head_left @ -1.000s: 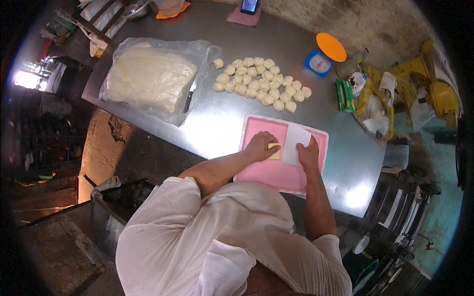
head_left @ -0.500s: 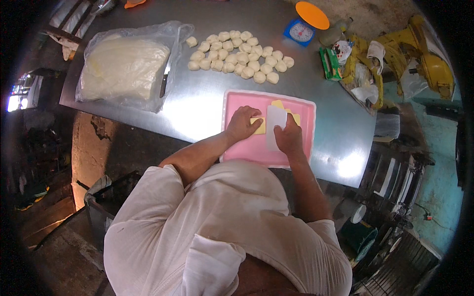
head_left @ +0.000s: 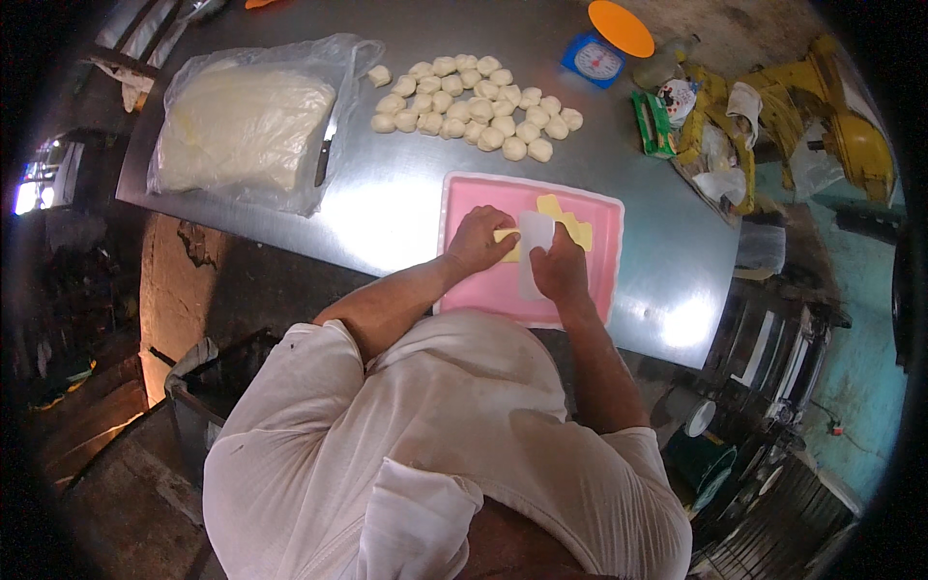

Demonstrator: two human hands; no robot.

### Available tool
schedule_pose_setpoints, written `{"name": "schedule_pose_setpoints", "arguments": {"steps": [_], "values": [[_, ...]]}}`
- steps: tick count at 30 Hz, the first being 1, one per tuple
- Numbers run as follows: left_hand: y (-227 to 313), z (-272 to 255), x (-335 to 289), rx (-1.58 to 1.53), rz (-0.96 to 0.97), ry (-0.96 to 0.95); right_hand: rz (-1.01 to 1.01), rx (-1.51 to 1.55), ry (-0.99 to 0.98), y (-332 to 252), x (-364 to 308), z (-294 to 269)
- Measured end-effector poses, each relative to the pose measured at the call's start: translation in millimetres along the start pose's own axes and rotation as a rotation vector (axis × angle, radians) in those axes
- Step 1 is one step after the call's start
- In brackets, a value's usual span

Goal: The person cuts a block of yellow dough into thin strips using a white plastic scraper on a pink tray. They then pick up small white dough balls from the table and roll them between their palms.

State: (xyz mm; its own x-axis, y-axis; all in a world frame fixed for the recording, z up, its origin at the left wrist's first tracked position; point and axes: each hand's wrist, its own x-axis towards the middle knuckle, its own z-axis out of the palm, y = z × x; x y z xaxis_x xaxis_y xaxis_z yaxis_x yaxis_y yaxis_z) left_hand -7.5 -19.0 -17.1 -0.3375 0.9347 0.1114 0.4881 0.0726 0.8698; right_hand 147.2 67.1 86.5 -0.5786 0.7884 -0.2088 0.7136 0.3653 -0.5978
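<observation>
A shallow pink tray (head_left: 601, 275) with a pale rim lies at the table's near edge. In it, my left hand (head_left: 478, 242) is closed, thumb and fingers on a yellow slab (head_left: 508, 255), too small to tell whether butter or cheese. My right hand (head_left: 563, 272) grips a white flat scraper (head_left: 531, 278), which stands on edge against the slab's right side, close to my left fingertips. Several thin yellow pieces (head_left: 578, 232) lie beyond my right hand, toward the tray's far right. Part of the slab is hidden under my left fingers.
Several dough balls (head_left: 478, 108) sit on the metal table (head_left: 387, 193) past the tray. A large dough mass in a plastic bag (head_left: 242, 130) lies at left. At far right stand a blue scale (head_left: 594, 61) with an orange pan, a green box (head_left: 653, 126) and yellow machinery (head_left: 855, 145).
The scraper has tipped more upright and shifted slightly left, against the slab. My right hand has moved a little left with it, uncovering more of the yellow pieces beyond.
</observation>
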Motion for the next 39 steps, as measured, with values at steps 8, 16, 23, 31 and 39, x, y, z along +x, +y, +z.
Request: {"name": "schedule_pose_setpoints", "arguments": {"steps": [8, 16, 23, 31, 39], "values": [[0.5, -1.2, 0.6, 0.009, 0.027, 0.003, 0.028, -0.019, -0.045, 10.9, 2.1, 20.8], [-6.3, 4.6, -0.7, -0.012, 0.032, 0.050, 0.177, -0.082, -0.097, -10.4, 2.9, 24.5], [-3.9, 2.3, 2.9, 0.011, -0.014, 0.000, 0.119, -0.010, -0.078, 7.9, 5.4, 40.3], [168.8, -312.8, -22.6, -0.458, 0.343, -0.747, 0.168, 0.072, -0.064, 28.5, -4.3, 17.8], [77.8, -304.7, -16.5, -0.275, 0.015, 0.321, 0.120, 0.028, -0.091, 24.0, 3.3, 18.2]]}}
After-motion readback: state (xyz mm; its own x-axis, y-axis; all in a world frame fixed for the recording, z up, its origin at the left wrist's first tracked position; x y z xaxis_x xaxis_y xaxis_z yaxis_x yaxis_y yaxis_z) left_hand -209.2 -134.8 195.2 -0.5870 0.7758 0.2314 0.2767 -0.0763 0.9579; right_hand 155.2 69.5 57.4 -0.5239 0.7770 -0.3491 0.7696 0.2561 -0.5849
